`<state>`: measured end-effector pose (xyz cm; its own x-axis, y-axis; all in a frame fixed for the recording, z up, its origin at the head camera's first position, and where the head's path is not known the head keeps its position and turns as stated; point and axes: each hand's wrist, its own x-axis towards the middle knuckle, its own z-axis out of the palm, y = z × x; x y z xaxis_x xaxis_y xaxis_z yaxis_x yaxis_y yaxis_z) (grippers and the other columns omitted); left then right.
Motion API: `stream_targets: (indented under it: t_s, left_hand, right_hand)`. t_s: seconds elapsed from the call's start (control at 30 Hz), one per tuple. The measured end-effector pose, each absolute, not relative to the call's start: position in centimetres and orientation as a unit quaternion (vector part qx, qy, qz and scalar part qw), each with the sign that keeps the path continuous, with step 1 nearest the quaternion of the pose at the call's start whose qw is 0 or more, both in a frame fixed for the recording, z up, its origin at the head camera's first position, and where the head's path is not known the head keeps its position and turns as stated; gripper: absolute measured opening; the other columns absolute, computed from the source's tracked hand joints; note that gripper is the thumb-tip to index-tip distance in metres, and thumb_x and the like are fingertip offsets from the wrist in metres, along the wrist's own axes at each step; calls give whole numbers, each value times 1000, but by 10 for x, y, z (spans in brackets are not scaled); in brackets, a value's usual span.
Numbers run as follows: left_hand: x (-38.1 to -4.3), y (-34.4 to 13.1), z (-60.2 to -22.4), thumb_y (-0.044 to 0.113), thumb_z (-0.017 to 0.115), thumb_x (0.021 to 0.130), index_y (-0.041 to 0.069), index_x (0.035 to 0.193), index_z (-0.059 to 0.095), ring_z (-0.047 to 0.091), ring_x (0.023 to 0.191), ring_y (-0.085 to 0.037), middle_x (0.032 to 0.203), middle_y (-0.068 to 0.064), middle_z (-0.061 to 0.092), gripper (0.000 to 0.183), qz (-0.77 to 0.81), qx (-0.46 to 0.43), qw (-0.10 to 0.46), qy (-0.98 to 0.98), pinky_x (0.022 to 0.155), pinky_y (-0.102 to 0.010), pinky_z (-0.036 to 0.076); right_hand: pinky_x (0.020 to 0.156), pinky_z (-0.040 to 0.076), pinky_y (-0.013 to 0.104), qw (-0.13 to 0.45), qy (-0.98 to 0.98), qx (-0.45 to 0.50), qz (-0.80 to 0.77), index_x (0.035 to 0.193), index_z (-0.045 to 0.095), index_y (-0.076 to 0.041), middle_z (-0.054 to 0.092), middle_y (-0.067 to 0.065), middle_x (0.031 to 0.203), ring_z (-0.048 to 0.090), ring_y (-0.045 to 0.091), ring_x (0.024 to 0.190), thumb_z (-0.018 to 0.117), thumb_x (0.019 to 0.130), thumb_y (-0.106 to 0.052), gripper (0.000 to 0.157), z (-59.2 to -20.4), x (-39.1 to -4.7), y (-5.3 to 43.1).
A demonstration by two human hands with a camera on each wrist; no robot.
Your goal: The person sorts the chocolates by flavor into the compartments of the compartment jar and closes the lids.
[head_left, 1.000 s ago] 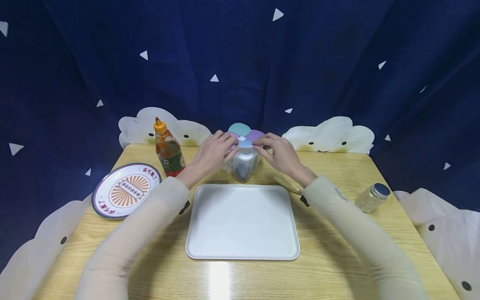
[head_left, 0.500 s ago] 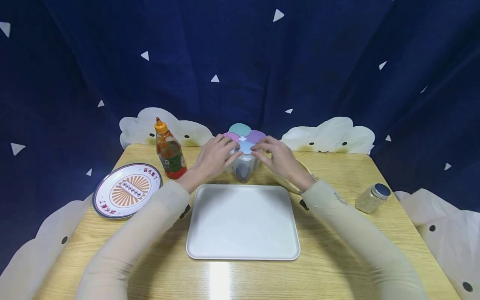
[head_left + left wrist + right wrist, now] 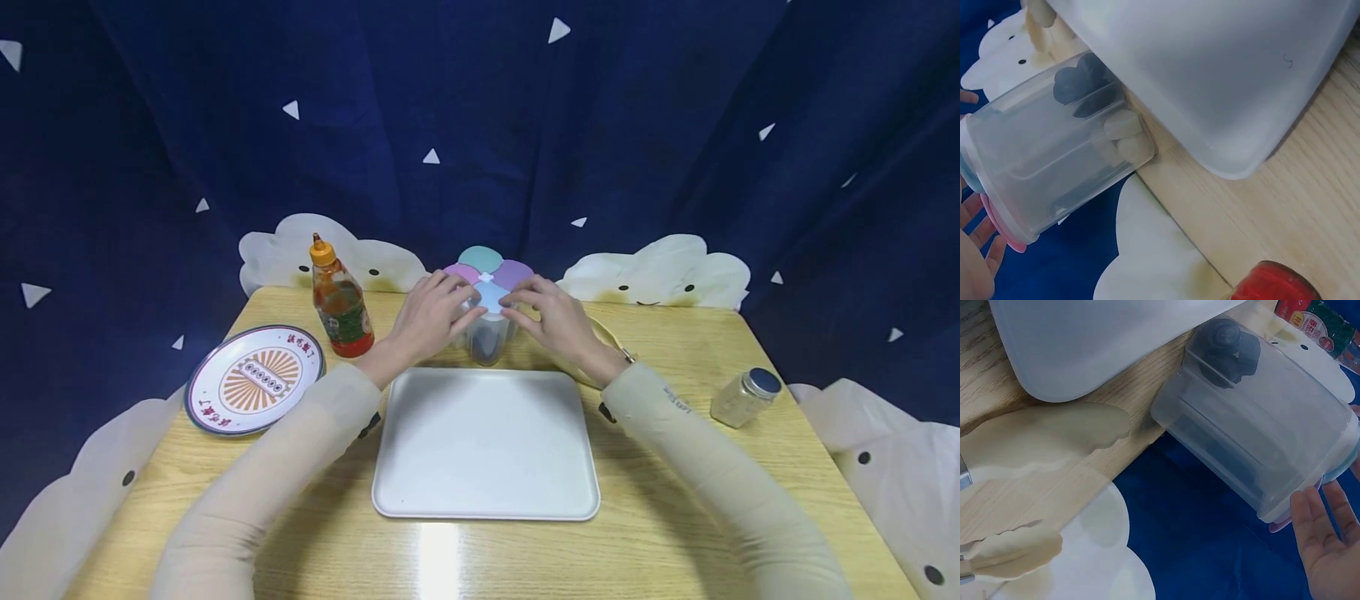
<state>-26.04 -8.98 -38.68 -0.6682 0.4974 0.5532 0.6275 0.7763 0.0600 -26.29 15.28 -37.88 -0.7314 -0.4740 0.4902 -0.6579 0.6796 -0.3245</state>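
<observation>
A clear divided canister stands at the back middle of the table, with a petal-shaped lid in green, pink, purple and blue. On its left side is my left hand, fingers spread loosely by the lid's edge. My right hand mirrors it on the right, thumb and fingers apart. In the right wrist view its fingers lie straight at the lid's rim; contact is hard to tell. Dark pieces and pale pieces lie in separate compartments at the canister's bottom.
A white tray lies in front of the canister. At left are an oval plate and a sauce bottle. Tongs with beige scalloped tips lie right of the canister. A lidded jar stands far right.
Both hands' fingers, which were over the lid's front, have drawn slightly back and apart, so more of the pink, purple and blue petals shows. The canister stays in place.
</observation>
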Motion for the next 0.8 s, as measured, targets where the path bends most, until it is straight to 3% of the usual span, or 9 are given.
stream_targets:
  t_s: [0.8]
  left_hand:
    - [-255, -91, -391, 38, 62, 105, 14, 110, 75, 62, 111, -28, 111, -8, 72, 27, -110, -304, 256, -911, 96, -46, 54]
  right_hand:
    - [74, 60, 44, 226, -890, 323, 229, 112, 82, -16, 72, 6, 116, 72, 23, 99, 76, 97, -31, 22, -389, -263, 148]
